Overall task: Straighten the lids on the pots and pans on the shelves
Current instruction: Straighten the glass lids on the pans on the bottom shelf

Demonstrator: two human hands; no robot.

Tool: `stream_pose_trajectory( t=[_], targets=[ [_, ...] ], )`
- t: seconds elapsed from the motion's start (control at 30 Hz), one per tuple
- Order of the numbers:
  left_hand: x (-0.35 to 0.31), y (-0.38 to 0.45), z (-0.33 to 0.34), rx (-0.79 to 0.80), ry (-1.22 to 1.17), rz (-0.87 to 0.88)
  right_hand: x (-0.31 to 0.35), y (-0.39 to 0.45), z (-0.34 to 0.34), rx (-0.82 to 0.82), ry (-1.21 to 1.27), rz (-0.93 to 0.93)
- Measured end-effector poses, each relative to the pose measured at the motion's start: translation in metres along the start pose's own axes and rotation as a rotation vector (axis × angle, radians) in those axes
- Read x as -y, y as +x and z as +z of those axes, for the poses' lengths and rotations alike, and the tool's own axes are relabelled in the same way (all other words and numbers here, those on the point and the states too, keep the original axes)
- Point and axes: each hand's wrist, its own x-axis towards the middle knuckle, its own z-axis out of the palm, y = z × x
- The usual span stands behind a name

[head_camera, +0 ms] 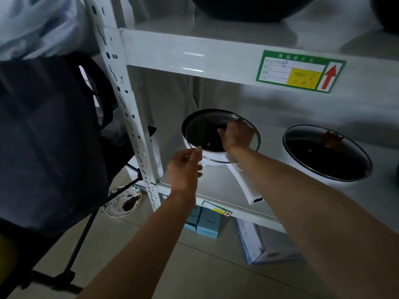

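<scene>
Right hand cupped over the middle of the glass lid, fingers curled down as if round the knob; the knob itself is hidden under the hand, so I can't say for sure what it holds. Left hand pinches the lid's near rim between thumb and forefinger, a narrow grip on the metal band. Lid sits off-centre on the white pan, slid toward the front and right so it overhangs that edge, while a crescent of dark pan interior shows at the back left. Pan stands on the middle shelf, left side, its handle pointing out toward the person. Judgement on handling: tempered glass with a steel rim, stiff, moderately heavy for its size, smooth and likely slick on the pane; it would chip or shatter if dropped on the tiled floor. Best held at the knob for lift, with the rim only steadied, as here. The pan looks light and may skid on the glossy shelf if the lid is pushed and not lifted. To the right, well apart, a second pan carries a lid with a brown knob, seemingly seated about square, though tilted in this wide view. Light is dim.
</scene>
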Motion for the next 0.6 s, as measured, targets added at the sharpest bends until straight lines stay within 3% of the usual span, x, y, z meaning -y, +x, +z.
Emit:
stream_pose_trajectory(
  t=[0.3, 0.6],
  targets=[
    [0.009, 0.008, -0.002, 0.087, -0.004, -0.017, -0.001, 0.010, 0.019, -0.130, -0.028, -0.068],
    [0.015, 0.013, -0.007, 0.093, -0.003, -0.017, 0.004, 0.026, 0.027, -0.123, 0.016, -0.149]
  ],
)
